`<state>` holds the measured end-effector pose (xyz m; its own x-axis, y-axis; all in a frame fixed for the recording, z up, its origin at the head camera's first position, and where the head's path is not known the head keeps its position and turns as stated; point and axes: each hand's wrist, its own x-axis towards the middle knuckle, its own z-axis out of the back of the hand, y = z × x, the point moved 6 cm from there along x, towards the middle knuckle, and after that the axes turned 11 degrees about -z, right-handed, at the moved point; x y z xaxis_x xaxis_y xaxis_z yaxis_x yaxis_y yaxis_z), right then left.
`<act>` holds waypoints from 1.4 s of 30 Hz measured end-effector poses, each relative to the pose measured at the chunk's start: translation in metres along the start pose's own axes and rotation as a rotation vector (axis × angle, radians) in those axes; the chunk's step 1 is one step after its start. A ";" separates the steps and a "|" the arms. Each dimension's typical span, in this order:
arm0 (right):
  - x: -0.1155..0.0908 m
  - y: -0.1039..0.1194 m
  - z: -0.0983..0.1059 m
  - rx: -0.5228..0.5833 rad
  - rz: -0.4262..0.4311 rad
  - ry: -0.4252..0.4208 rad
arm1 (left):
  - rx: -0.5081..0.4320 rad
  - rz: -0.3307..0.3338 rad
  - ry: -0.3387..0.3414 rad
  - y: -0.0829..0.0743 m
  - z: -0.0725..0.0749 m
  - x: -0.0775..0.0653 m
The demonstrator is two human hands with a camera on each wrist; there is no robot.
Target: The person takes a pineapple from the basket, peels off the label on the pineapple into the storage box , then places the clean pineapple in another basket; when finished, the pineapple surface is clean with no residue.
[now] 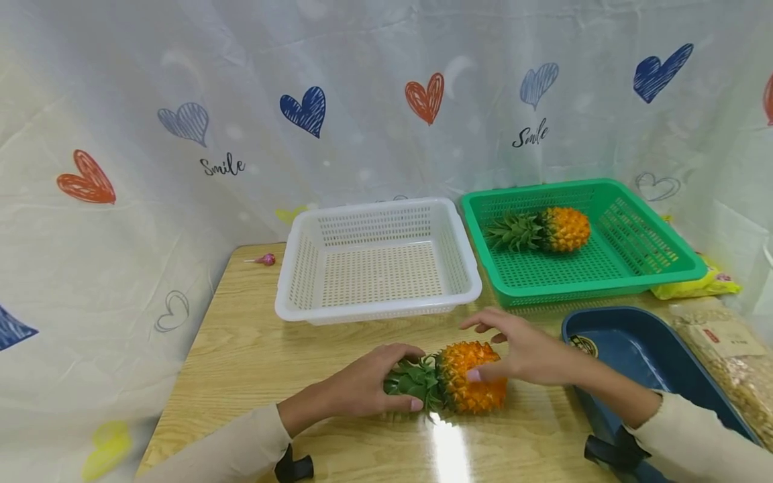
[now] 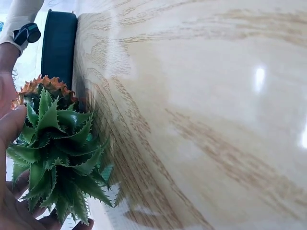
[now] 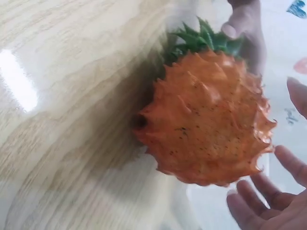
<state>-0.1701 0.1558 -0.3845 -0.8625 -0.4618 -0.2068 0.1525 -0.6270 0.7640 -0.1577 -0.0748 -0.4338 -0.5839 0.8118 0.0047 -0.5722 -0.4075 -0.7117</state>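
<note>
An orange pineapple (image 1: pixel 474 376) with a green leafy crown lies on its side on the wooden table, crown to the left. My left hand (image 1: pixel 371 382) holds the crown (image 2: pixel 60 153), thumb on one side and fingers curled on the other. Over the fruit's right end is my right hand (image 1: pixel 522 349), its thumb in front of the orange body and its fingers spread apart. In the right wrist view the spiky fruit (image 3: pixel 206 120) fills the middle, beside the extended fingers. Whether the right fingertips touch it, I cannot tell.
Behind the hands stand a white basket (image 1: pixel 377 312) and a green basket (image 1: pixel 604 288) containing another pineapple (image 1: pixel 564 229). A dark blue tub (image 1: pixel 634 342) sits at the right, near clear bags (image 1: pixel 725 342) and a yellow packet (image 1: pixel 694 288). A small pink item (image 1: pixel 266 259) lies at far left.
</note>
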 end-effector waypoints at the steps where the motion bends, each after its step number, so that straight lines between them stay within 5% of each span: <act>1: 0.001 0.000 -0.002 -0.009 -0.010 0.011 | 0.002 -0.003 0.000 0.000 0.000 0.000; 14: 0.015 0.000 -0.029 -0.122 0.030 0.184 | 0.016 0.002 -0.012 0.000 0.000 0.001; 42: 0.007 0.003 -0.023 -0.134 0.073 0.232 | 0.024 -0.025 0.095 -0.006 0.005 -0.002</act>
<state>-0.1648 0.1365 -0.3975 -0.7155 -0.6304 -0.3010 0.2855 -0.6571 0.6976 -0.1562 -0.0763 -0.4258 -0.5125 0.8575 -0.0454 -0.6000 -0.3954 -0.6954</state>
